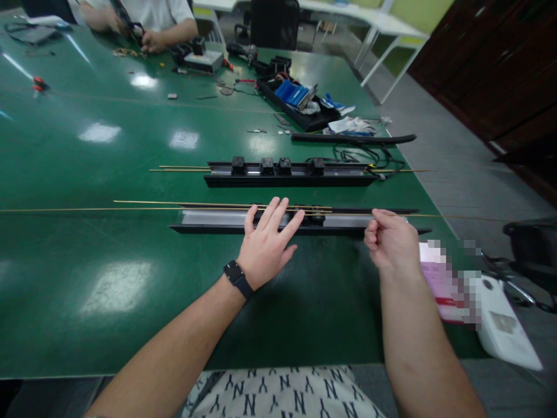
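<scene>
While the right hand (pixel 391 238) pinches a long rod (pixel 87 209), seemingly to keep it in line with the near channel (pixel 209 217), the left hand (pixel 270 244) spreads its fingers over that channel, contact unclear. Both pieces lie along the bench's (pixel 143 342) near edge, probably for easy reach.

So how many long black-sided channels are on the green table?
2: the nearer channel, partly covered in view by the left hand and right hand, and the farther channel, beyond it, bearing black blocks. None seems hidden.
</scene>
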Tool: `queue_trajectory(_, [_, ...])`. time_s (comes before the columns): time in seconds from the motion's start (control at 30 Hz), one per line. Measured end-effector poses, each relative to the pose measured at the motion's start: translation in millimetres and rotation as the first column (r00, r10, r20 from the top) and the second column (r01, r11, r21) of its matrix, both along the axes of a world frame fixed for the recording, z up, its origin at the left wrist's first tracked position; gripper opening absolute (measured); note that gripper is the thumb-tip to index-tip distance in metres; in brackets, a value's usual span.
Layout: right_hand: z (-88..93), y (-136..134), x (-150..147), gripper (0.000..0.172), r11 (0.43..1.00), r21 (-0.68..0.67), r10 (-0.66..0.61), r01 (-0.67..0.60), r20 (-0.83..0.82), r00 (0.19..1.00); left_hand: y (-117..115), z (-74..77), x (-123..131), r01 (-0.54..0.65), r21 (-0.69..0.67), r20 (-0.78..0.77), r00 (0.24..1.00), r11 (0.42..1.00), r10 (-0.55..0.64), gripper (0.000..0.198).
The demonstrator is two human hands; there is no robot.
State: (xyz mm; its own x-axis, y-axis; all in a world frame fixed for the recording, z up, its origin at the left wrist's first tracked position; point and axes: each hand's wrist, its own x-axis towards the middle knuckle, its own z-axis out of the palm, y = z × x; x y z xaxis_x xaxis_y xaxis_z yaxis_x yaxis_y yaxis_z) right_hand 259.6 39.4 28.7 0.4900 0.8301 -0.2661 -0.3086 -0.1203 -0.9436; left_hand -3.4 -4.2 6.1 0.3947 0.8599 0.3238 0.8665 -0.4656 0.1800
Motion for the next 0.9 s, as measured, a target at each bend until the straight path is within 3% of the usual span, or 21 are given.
queue_trajectory(0.9, [-5.9, 0, 3, 0.019, 0.999, 0.032, 0.011, -0.012, 0.014, 1.000, -2, 5.8, 11, -0.055, -0.014, -0.009, 0.998, 0.998, 0.054, 0.065])
